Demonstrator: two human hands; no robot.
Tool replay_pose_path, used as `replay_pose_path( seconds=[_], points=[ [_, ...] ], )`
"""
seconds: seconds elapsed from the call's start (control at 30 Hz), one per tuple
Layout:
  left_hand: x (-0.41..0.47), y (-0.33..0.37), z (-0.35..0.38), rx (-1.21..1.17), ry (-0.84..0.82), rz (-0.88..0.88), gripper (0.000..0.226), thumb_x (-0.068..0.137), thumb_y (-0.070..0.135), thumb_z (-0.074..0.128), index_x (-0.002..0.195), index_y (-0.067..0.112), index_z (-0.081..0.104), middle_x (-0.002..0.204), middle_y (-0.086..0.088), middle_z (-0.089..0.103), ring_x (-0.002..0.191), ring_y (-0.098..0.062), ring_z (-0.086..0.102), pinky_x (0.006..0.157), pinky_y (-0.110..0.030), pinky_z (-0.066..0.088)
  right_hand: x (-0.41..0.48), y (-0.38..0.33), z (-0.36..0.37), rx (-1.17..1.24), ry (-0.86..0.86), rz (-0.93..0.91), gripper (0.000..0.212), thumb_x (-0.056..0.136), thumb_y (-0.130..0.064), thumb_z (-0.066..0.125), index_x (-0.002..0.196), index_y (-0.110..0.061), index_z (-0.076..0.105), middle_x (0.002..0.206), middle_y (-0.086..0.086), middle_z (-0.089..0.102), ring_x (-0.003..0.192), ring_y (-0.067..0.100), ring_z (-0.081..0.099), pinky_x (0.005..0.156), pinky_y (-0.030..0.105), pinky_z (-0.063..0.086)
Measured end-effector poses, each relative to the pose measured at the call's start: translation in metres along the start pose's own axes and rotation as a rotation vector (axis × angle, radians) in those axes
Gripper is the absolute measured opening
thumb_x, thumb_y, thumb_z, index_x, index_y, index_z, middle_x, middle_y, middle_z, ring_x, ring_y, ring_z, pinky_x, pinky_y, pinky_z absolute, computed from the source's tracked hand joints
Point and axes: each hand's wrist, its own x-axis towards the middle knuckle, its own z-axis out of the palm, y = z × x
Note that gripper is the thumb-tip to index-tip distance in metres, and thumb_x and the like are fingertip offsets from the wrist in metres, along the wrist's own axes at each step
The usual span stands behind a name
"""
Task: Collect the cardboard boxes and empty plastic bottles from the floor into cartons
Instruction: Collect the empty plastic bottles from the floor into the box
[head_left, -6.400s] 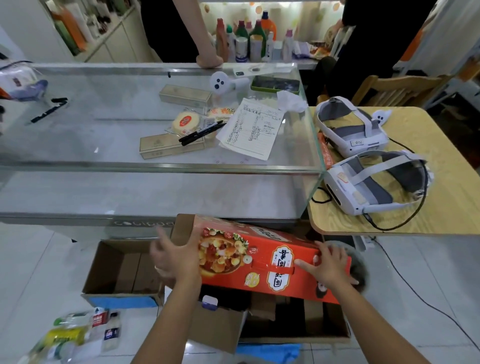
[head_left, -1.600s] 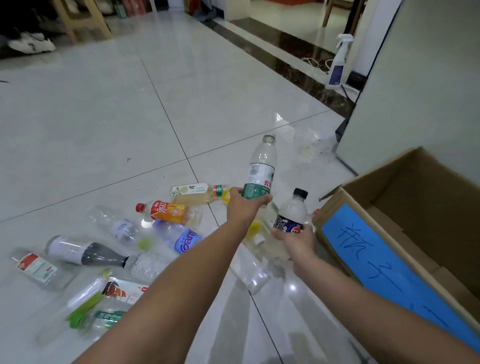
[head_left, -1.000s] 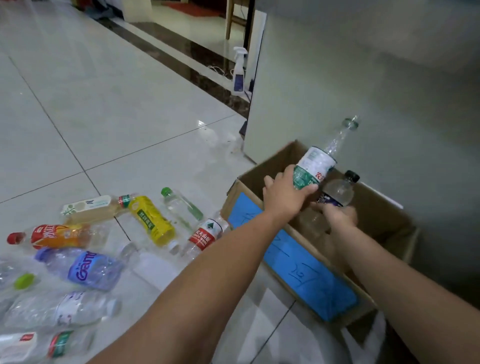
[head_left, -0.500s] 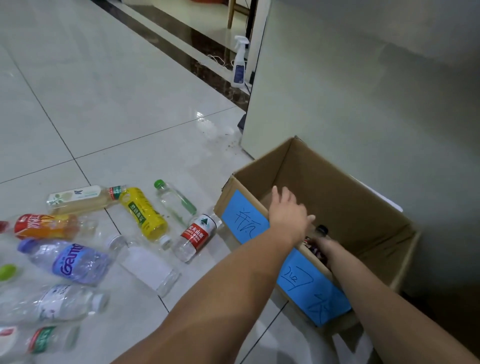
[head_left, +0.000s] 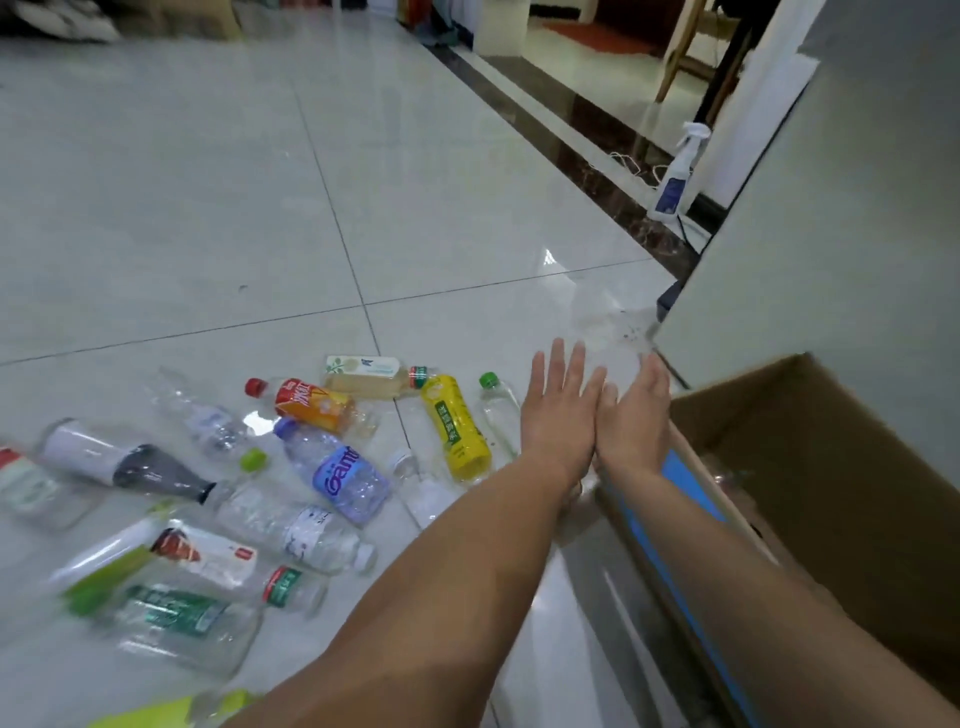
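Observation:
Several empty plastic bottles lie on the white tiled floor at the left: a yellow bottle (head_left: 456, 428), a clear one with a green cap (head_left: 497, 408), an orange one with a red cap (head_left: 306, 405), a blue-labelled water bottle (head_left: 335, 470) and a dark cola bottle (head_left: 119, 465). An open brown carton (head_left: 826, 467) with a blue label (head_left: 691, 491) stands at the right. My left hand (head_left: 561, 415) and my right hand (head_left: 636, 421) hover side by side, fingers straight, empty, between the bottles and the carton's near corner.
A grey wall or cabinet side (head_left: 831, 234) rises behind the carton. A white spray bottle (head_left: 675, 176) stands by a dark floor strip (head_left: 582, 140) at the back right, next to a cable. Chair legs (head_left: 680, 52) show beyond. Open tile stretches far left.
Both hands have come out of the carton empty, having let go of the two bottles inside it. They moved left toward the bottles on the floor, and the view swung left.

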Motion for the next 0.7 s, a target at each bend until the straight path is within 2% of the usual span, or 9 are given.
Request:
replay_pose_path(
  seconds=[0.1, 0.17, 0.23, 0.33, 0.43, 0.5, 0.6, 0.7],
  points=[
    [-0.017, -0.056, 0.019, 0.027, -0.087, -0.165, 0.056, 0.102, 0.026, 0.028, 0.154, 0.017, 0.007, 0.160, -0.013, -0.012, 0.145, -0.037, -0.016, 0.116, -0.050, -0.011, -0.023, -0.020, 0.047, 0.022, -0.154, -0.069, 0.054, 0.094, -0.015, 0.048, 0.144, -0.004, 0.028, 0.152, 0.012, 0.027, 0.140, 0.025, 0.029, 0.110, 0.036, 0.029],
    [-0.032, -0.083, 0.032, -0.003, -0.189, -0.301, 0.060, 0.101, 0.026, 0.033, 0.154, 0.016, 0.006, 0.159, -0.017, -0.013, 0.145, -0.040, -0.013, 0.117, -0.052, -0.005, -0.043, -0.017, 0.074, -0.021, -0.286, 0.009, 0.054, 0.092, -0.017, 0.051, 0.140, -0.001, 0.033, 0.147, 0.014, 0.034, 0.134, 0.030, 0.036, 0.105, 0.038, 0.034],
    [-0.046, -0.098, 0.045, -0.070, -0.330, -0.455, 0.067, 0.099, 0.026, 0.040, 0.154, 0.014, 0.002, 0.158, -0.023, -0.011, 0.145, -0.043, -0.006, 0.116, -0.054, 0.006, -0.060, -0.008, 0.094, -0.075, -0.377, 0.209, 0.054, 0.090, -0.021, 0.056, 0.135, 0.002, 0.037, 0.142, 0.018, 0.039, 0.129, 0.035, 0.042, 0.103, 0.040, 0.036],
    [-0.065, -0.104, 0.062, -0.167, -0.495, -0.620, 0.079, 0.096, 0.031, 0.049, 0.152, 0.008, 0.000, 0.155, -0.027, 0.002, 0.140, -0.046, 0.018, 0.107, -0.058, 0.030, -0.070, 0.011, 0.110, -0.067, -0.406, 0.578, 0.071, 0.083, -0.028, 0.067, 0.136, 0.004, 0.033, 0.141, 0.023, 0.034, 0.128, 0.039, 0.038, 0.104, 0.044, 0.036],
    [-0.079, -0.104, 0.077, -0.212, -0.639, -0.566, 0.080, 0.097, 0.041, 0.047, 0.153, 0.019, -0.005, 0.152, -0.022, 0.014, 0.132, -0.042, 0.032, 0.094, -0.061, 0.042, -0.067, 0.027, 0.124, 0.075, -0.359, 0.910, 0.091, 0.075, -0.029, 0.076, 0.142, 0.004, 0.024, 0.141, 0.025, 0.031, 0.127, 0.040, 0.036, 0.106, 0.046, 0.036],
    [-0.083, -0.106, 0.089, -0.260, -0.719, -0.535, 0.076, 0.097, 0.048, 0.043, 0.153, 0.032, -0.006, 0.150, -0.022, 0.018, 0.131, -0.040, 0.035, 0.093, -0.058, 0.045, -0.066, 0.034, 0.132, 0.185, -0.352, 1.059, 0.094, 0.071, -0.029, 0.079, 0.141, 0.003, 0.025, 0.139, 0.025, 0.033, 0.125, 0.040, 0.037, 0.105, 0.047, 0.037],
    [-0.078, -0.109, 0.111, -0.314, -0.795, -0.492, 0.066, 0.096, 0.053, 0.038, 0.148, 0.049, -0.003, 0.146, -0.024, 0.024, 0.131, -0.040, 0.035, 0.098, -0.057, 0.043, -0.068, 0.040, 0.143, 0.249, -0.352, 1.129, 0.094, 0.069, -0.030, 0.081, 0.139, 0.005, 0.028, 0.137, 0.024, 0.036, 0.124, 0.040, 0.040, 0.103, 0.045, 0.038],
    [-0.072, -0.105, 0.125, -0.294, -0.838, -0.392, 0.058, 0.100, 0.047, 0.035, 0.147, 0.050, 0.002, 0.146, -0.020, 0.029, 0.134, -0.040, 0.025, 0.101, -0.054, 0.041, -0.070, 0.044, 0.148, 0.255, -0.378, 1.134, 0.096, 0.069, -0.031, 0.081, 0.139, 0.004, 0.027, 0.137, 0.023, 0.037, 0.125, 0.039, 0.041, 0.100, 0.043, 0.038]
  ],
)
